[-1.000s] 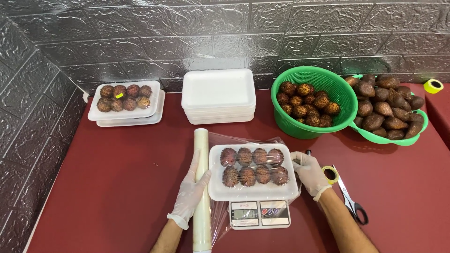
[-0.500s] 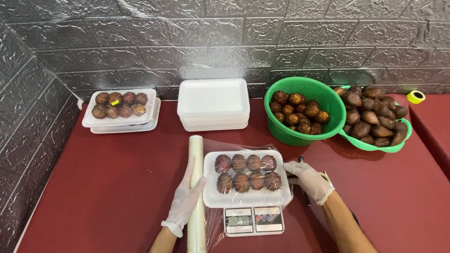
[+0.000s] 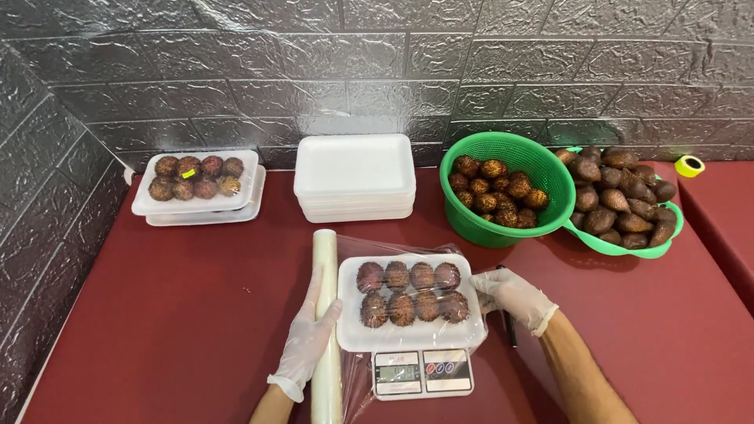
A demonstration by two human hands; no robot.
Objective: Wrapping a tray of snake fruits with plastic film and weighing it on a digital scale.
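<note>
A white foam tray (image 3: 408, 336) holding several brown scaly fruits sits on a small digital scale (image 3: 422, 371), with clear cling film stretched over it. My gloved left hand (image 3: 308, 338) rests on the cling film roll (image 3: 325, 259) just left of the tray. At the tray's right edge my gloved right hand (image 3: 514, 297) grips the film's loose end.
On the red table: a stack of empty foam trays (image 3: 355, 177), two wrapped fruit trays (image 3: 196, 184) at back left, a green basket (image 3: 510, 188) of fruits, a shallower green basket (image 3: 624, 208) of darker fruits, a yellow tape roll (image 3: 689, 166). Dark scissors lie partly hidden behind my right hand.
The view shifted slightly. My right hand has drawn the film across the tray to its right edge; my left hand stays on the roll.
</note>
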